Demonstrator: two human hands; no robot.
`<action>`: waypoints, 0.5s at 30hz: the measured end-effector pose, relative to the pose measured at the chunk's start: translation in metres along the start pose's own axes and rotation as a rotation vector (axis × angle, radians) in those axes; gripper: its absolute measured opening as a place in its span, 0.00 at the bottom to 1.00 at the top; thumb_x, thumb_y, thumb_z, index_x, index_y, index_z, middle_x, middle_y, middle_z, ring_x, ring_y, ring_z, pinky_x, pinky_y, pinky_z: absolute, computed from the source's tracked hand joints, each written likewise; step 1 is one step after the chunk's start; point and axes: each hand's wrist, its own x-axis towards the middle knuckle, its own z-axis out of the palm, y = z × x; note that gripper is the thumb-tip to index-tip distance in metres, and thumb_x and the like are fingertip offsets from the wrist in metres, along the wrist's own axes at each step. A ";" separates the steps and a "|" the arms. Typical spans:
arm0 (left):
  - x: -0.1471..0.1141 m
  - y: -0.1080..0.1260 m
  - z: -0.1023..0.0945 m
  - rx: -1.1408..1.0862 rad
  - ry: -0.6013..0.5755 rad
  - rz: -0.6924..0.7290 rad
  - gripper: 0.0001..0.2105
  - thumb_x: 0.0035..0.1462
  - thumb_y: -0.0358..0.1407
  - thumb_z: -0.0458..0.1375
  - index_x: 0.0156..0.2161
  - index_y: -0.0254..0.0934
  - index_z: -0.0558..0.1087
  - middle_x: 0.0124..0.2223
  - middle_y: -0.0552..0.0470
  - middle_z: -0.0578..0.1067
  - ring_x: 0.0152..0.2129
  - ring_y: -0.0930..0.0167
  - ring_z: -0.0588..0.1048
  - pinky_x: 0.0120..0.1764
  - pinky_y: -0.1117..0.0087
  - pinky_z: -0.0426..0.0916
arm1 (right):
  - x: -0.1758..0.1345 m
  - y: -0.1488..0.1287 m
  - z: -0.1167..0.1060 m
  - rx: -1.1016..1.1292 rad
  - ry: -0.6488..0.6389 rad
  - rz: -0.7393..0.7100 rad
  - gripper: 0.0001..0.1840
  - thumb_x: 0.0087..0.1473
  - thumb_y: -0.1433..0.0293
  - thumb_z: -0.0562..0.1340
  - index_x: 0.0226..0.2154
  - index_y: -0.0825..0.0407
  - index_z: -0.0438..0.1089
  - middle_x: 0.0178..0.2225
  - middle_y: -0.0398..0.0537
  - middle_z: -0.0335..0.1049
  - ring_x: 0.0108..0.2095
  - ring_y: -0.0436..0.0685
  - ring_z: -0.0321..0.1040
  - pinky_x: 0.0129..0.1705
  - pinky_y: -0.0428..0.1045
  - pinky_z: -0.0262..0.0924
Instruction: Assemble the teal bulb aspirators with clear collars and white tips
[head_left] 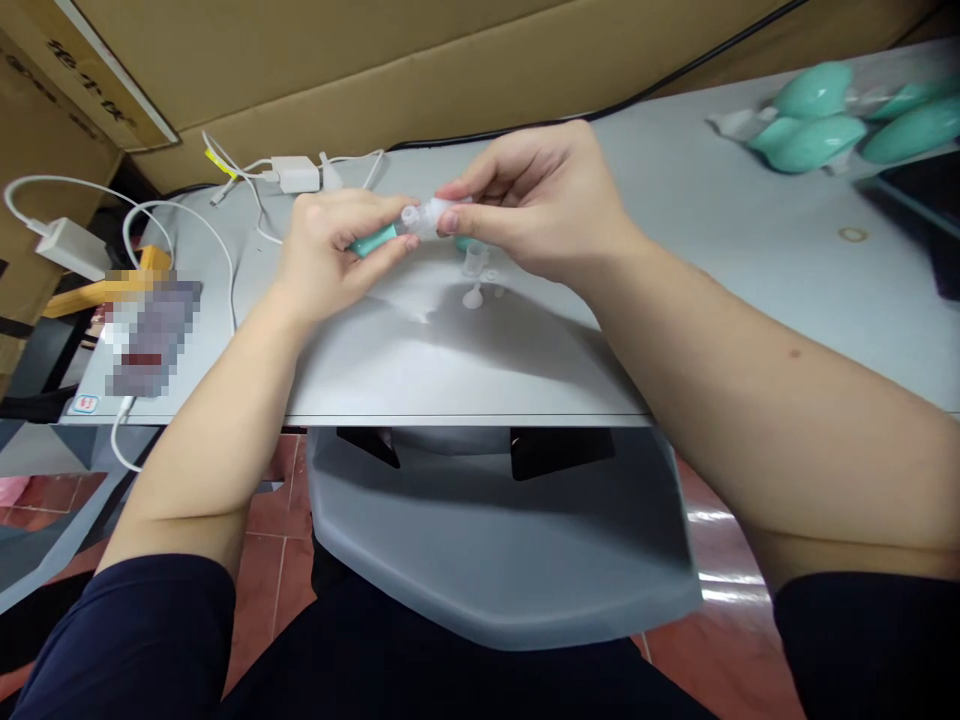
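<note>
My left hand (330, 240) is closed round a teal piece (373, 241), most of it hidden in my palm. My right hand (540, 200) pinches a clear plastic fitting (431, 215) between thumb and fingers. The fitting meets the end of the teal piece; I cannot tell whether they are joined. Below the hands, a small clear cup (474, 262) stands on the table beside a white spoon-shaped part (472, 297) and tiny clear bits (492, 276). Part of another teal thing (466, 243) shows behind the cup.
Several teal bulbs (817, 140) with clear ends lie at the back right, near a dark flat object (922, 200). A ring (853, 235) lies nearby. White chargers (295, 174) with cables and a blurred phone (161, 335) occupy the left. A grey drawer (495, 560) juts out below the table edge.
</note>
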 end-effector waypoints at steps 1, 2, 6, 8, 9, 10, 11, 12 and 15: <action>0.000 0.002 -0.001 -0.004 -0.002 0.007 0.22 0.78 0.57 0.58 0.56 0.45 0.86 0.47 0.47 0.87 0.46 0.58 0.87 0.54 0.54 0.83 | -0.001 -0.001 0.000 0.023 -0.006 -0.009 0.17 0.60 0.52 0.82 0.44 0.41 0.83 0.56 0.45 0.87 0.61 0.71 0.81 0.61 0.61 0.75; 0.000 0.003 -0.001 -0.010 0.008 0.026 0.23 0.79 0.58 0.58 0.56 0.45 0.86 0.48 0.47 0.88 0.46 0.59 0.87 0.53 0.55 0.83 | -0.002 -0.002 0.000 0.041 -0.007 -0.014 0.17 0.59 0.53 0.83 0.43 0.42 0.83 0.56 0.45 0.88 0.61 0.71 0.81 0.63 0.61 0.75; 0.002 0.011 0.000 -0.007 0.096 0.120 0.24 0.81 0.57 0.57 0.53 0.43 0.88 0.46 0.48 0.90 0.41 0.63 0.87 0.49 0.59 0.83 | -0.004 -0.005 0.001 0.045 0.021 0.073 0.23 0.52 0.48 0.86 0.44 0.39 0.84 0.54 0.44 0.88 0.66 0.74 0.77 0.63 0.62 0.75; 0.001 0.012 0.002 0.015 0.123 0.139 0.26 0.81 0.59 0.56 0.52 0.44 0.88 0.44 0.48 0.89 0.38 0.63 0.86 0.46 0.58 0.82 | -0.005 -0.006 0.002 0.044 0.022 0.098 0.26 0.50 0.44 0.86 0.44 0.37 0.85 0.54 0.44 0.88 0.68 0.75 0.75 0.62 0.63 0.75; 0.001 0.012 0.004 0.027 0.125 0.137 0.27 0.81 0.61 0.54 0.52 0.44 0.88 0.43 0.49 0.89 0.38 0.63 0.86 0.45 0.57 0.82 | -0.005 -0.006 0.002 0.051 0.019 0.090 0.26 0.49 0.44 0.86 0.43 0.38 0.85 0.54 0.44 0.88 0.68 0.75 0.75 0.62 0.63 0.75; 0.001 0.011 0.005 0.036 0.129 0.135 0.28 0.81 0.62 0.53 0.52 0.45 0.88 0.43 0.49 0.89 0.38 0.62 0.86 0.45 0.57 0.82 | -0.005 -0.006 0.002 0.060 0.017 0.076 0.26 0.49 0.44 0.86 0.42 0.38 0.84 0.55 0.43 0.88 0.67 0.75 0.76 0.64 0.63 0.75; 0.001 0.010 0.008 0.041 0.139 0.129 0.28 0.81 0.62 0.53 0.53 0.45 0.87 0.42 0.49 0.88 0.37 0.63 0.86 0.45 0.57 0.82 | -0.005 -0.006 0.002 0.069 0.016 0.063 0.26 0.49 0.43 0.86 0.42 0.39 0.84 0.56 0.43 0.88 0.66 0.74 0.77 0.65 0.63 0.74; 0.001 0.008 0.010 0.043 0.149 0.120 0.27 0.81 0.61 0.53 0.53 0.45 0.87 0.41 0.50 0.87 0.36 0.63 0.85 0.44 0.58 0.82 | -0.005 -0.007 0.002 0.075 0.022 0.057 0.27 0.50 0.43 0.86 0.41 0.39 0.84 0.56 0.43 0.88 0.65 0.74 0.77 0.66 0.63 0.74; 0.002 0.003 0.020 0.019 0.111 0.065 0.25 0.81 0.60 0.53 0.52 0.46 0.84 0.39 0.50 0.84 0.37 0.64 0.83 0.45 0.58 0.81 | -0.003 -0.009 0.000 0.058 0.027 0.048 0.26 0.52 0.43 0.86 0.41 0.39 0.82 0.55 0.43 0.87 0.62 0.71 0.80 0.65 0.61 0.74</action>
